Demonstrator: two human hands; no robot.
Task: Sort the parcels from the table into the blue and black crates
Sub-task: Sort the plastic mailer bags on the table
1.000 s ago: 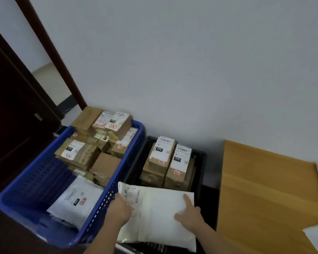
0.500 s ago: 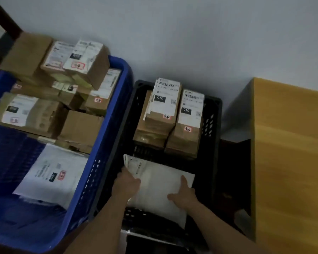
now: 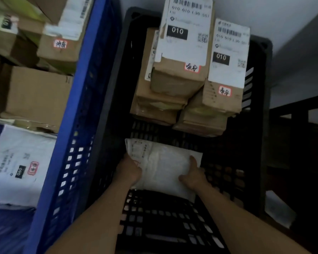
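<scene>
A white soft mailer parcel (image 3: 163, 167) lies low inside the black crate (image 3: 261, 125), in front of the stacked boxes. My left hand (image 3: 129, 170) grips its left edge and my right hand (image 3: 193, 176) grips its right edge. Whether the parcel rests on the crate floor I cannot tell. Cardboard boxes with white 010 labels (image 3: 184, 57) are stacked at the crate's far end. To the left stands the blue crate (image 3: 77, 110).
The blue crate holds several cardboard boxes (image 3: 39, 96) and a white mailer (image 3: 18, 162). A pale wall (image 3: 292, 33) runs behind both crates. Dark floor and a dark frame (image 3: 299, 114) lie right of the black crate.
Both hands have lowered the white mailer from above the crate rim down deep into the black crate. The view has dipped closer, and the wooden table has left the frame.
</scene>
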